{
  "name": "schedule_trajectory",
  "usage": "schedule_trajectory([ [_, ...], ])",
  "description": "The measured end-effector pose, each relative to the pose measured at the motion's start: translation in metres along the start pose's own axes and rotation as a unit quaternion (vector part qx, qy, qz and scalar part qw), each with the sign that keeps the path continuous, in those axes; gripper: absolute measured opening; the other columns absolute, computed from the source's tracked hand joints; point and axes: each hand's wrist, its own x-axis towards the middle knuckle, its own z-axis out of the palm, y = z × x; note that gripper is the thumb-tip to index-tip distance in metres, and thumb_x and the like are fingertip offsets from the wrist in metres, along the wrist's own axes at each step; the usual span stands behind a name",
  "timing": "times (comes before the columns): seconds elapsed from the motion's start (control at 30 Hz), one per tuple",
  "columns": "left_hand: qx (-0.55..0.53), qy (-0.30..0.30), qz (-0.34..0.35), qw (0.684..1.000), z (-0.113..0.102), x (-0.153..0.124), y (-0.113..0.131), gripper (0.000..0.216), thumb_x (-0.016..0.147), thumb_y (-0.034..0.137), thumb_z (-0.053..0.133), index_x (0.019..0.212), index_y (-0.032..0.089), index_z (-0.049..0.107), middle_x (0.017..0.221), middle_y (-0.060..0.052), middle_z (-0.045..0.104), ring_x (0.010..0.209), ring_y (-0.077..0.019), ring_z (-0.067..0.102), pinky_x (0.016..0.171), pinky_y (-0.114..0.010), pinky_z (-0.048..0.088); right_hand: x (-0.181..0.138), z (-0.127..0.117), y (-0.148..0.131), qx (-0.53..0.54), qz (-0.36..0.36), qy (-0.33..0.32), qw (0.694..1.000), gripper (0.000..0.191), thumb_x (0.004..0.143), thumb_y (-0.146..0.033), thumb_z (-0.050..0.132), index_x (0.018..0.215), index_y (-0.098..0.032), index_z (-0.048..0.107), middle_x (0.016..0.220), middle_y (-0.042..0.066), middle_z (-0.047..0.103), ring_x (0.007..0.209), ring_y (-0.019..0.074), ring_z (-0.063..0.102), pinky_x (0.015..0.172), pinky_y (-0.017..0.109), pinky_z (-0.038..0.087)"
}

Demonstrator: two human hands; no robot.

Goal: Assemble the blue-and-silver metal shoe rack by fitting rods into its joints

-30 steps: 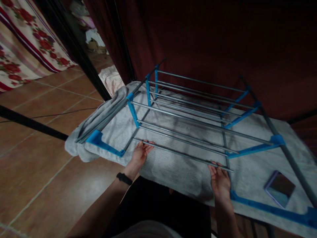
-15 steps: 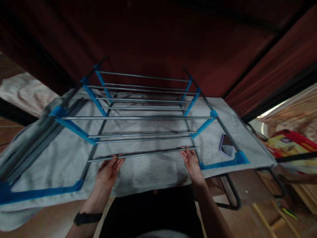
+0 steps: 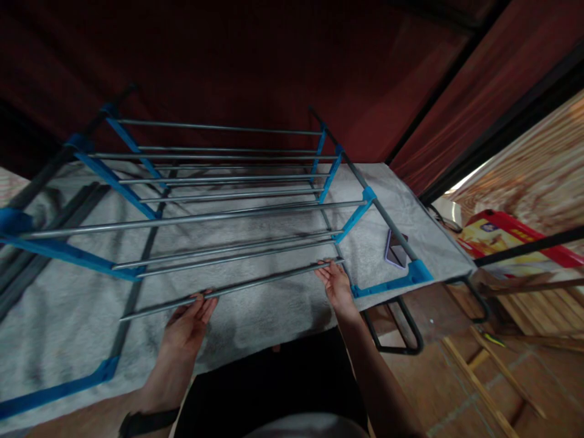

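Note:
A thin grey metal rod (image 3: 260, 282) lies across both my hands, low in front of a rack frame. My left hand (image 3: 189, 319) grips it left of its middle, fingers curled round from below. Near the rod's right end, my right hand (image 3: 336, 285) pinches it between thumb and fingers. The rack has blue plastic brackets (image 3: 356, 220) and dark grey side tubes (image 3: 395, 228), with several metal rods (image 3: 196, 222) spanning between its two sides. At the front right, a blue end piece (image 3: 392, 283) sits close to my right hand; another blue end piece (image 3: 59, 389) is at the front left.
The rack lies on a grey cloth-covered surface (image 3: 274, 316). A phone-like purple-edged object (image 3: 396, 248) rests inside the right side frame. Loose dark tubes (image 3: 45, 243) lie at left. Beyond the right edge are a red and yellow package (image 3: 515, 237) and a wooden frame (image 3: 479, 377) on the floor.
The view has turned to the right, so the rack appears farther left. Both hands still hold the rod, which now slants more, its left end lower in the picture.

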Motion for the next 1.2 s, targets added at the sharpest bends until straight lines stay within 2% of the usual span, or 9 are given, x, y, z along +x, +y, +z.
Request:
schedule_trajectory([
  [0.23,0.010,0.007,0.038,0.999,-0.002,0.004,-0.008,0.038,0.084,-0.009,0.075,0.065,0.020,0.058,0.074,0.002,0.077,0.083,-0.0179,0.082,0.091,-0.036,0.072,0.004,-0.002,0.005,-0.001,-0.005,0.000,1.000,0.026,0.080,-0.049,0.085,0.091,-0.032,0.069,0.096,0.002,0.081,0.094,0.0249,0.077,0.095,0.053,0.068],
  [0.37,0.014,0.017,0.044,0.999,-0.001,0.003,-0.008,0.043,0.084,-0.009,0.074,0.062,0.021,0.052,0.072,0.003,0.075,0.078,-0.0170,0.081,0.086,-0.034,0.073,0.007,-0.005,0.009,-0.008,-0.016,-0.010,1.000,0.027,0.081,-0.051,0.087,0.091,-0.033,0.069,0.096,0.001,0.081,0.094,0.0237,0.077,0.094,0.051,0.069],
  [0.57,-0.002,0.021,0.036,0.999,0.001,-0.001,-0.007,0.038,0.086,-0.010,0.070,0.066,0.020,0.059,0.070,0.002,0.075,0.077,-0.0166,0.081,0.080,-0.031,0.073,0.006,-0.005,0.008,0.006,0.003,-0.002,1.000,0.029,0.078,-0.050,0.089,0.093,-0.032,0.073,0.098,0.000,0.082,0.095,0.0208,0.078,0.090,0.042,0.070],
  [0.67,0.008,0.023,0.029,0.999,0.002,-0.002,-0.008,0.035,0.087,-0.009,0.070,0.067,0.019,0.062,0.073,0.001,0.076,0.079,-0.0161,0.081,0.089,-0.033,0.073,0.003,-0.003,0.006,-0.002,0.000,-0.016,1.000,0.031,0.073,-0.043,0.094,0.091,-0.031,0.071,0.096,-0.002,0.081,0.093,0.0194,0.077,0.089,0.038,0.070],
  [0.77,0.014,0.018,0.012,1.000,0.004,-0.004,-0.009,0.033,0.087,-0.010,0.069,0.069,0.018,0.066,0.075,0.001,0.077,0.080,-0.0152,0.081,0.105,-0.040,0.069,0.000,-0.001,0.006,-0.017,-0.003,-0.027,0.999,0.032,0.072,-0.037,0.096,0.082,-0.030,0.066,0.088,-0.004,0.078,0.086,0.0182,0.075,0.090,0.038,0.069],
  [0.83,0.007,0.014,0.003,1.000,0.007,-0.007,-0.009,0.034,0.087,-0.011,0.067,0.069,0.018,0.067,0.074,0.001,0.077,0.082,-0.0156,0.082,0.108,-0.043,0.068,-0.003,0.000,0.008,-0.022,0.002,-0.031,0.999,0.033,0.073,-0.035,0.095,0.077,-0.029,0.063,0.082,-0.005,0.074,0.082,0.0174,0.073,0.091,0.039,0.069],
  [0.93,-0.009,0.005,-0.008,1.000,0.010,-0.011,-0.010,0.035,0.088,-0.011,0.067,0.067,0.017,0.066,0.074,0.000,0.077,0.081,-0.0164,0.082,0.103,-0.043,0.071,-0.009,0.005,0.012,-0.026,0.014,-0.034,0.999,0.034,0.071,-0.034,0.094,0.073,-0.030,0.061,0.076,-0.006,0.071,0.079,0.0169,0.071,0.089,0.039,0.069],
  [1.07,-0.027,-0.001,-0.022,0.999,0.014,-0.015,-0.014,0.035,0.091,-0.011,0.065,0.068,0.016,0.068,0.077,-0.002,0.080,0.077,-0.0138,0.082,0.092,-0.033,0.071,-0.015,0.011,0.017,-0.020,0.015,-0.023,0.999,0.039,0.066,-0.037,0.099,0.071,-0.031,0.061,0.077,-0.006,0.072,0.079,0.0170,0.072,0.088,0.037,0.069],
  [1.2,-0.039,-0.008,-0.032,0.999,0.015,-0.017,-0.020,0.037,0.086,-0.014,0.069,0.065,0.016,0.067,0.074,-0.001,0.079,0.075,-0.0138,0.082,0.091,-0.033,0.071,-0.018,0.013,0.017,-0.023,0.009,-0.022,0.999,0.044,0.062,-0.042,0.103,0.072,-0.031,0.061,0.081,-0.006,0.074,0.081,0.0170,0.074,0.088,0.037,0.069],
])
